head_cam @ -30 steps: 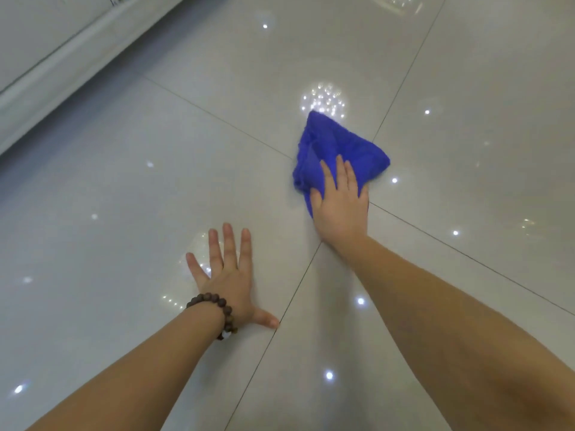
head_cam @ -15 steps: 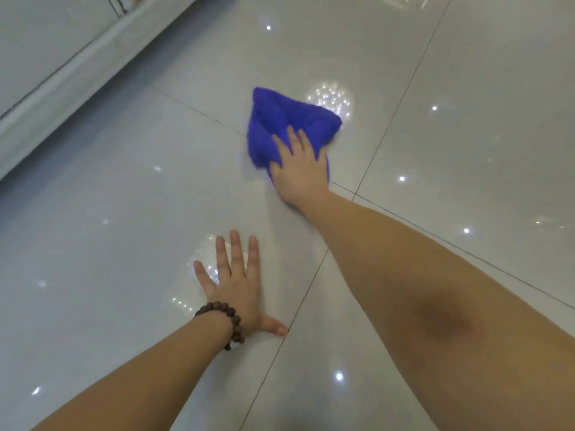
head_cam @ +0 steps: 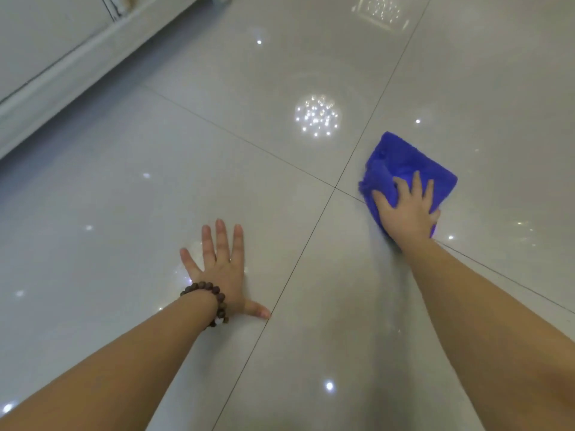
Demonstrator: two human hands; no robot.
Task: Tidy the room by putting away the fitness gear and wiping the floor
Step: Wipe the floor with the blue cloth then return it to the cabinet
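Glossy tile floor (head_cam: 130,197) carries a blue cloth (head_cam: 401,164) at right, its corner pointing far-left; the right hand (head_cam: 406,209) presses flat on its near part, fingers straight. Left hand (head_cam: 222,269) lies spread flat on the tile.

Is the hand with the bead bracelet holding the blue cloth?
No, the left hand lies flat on the bare floor; the right hand presses the blue cloth.

- Left hand (head_cam: 222,269) flat, palm down, fingers spread toward 12 o'clock, thumb out toward 4 o'clock.
- Right hand (head_cam: 406,213) at 2 o'clock from left, pressing down, fingers slightly bent, arm stretched.
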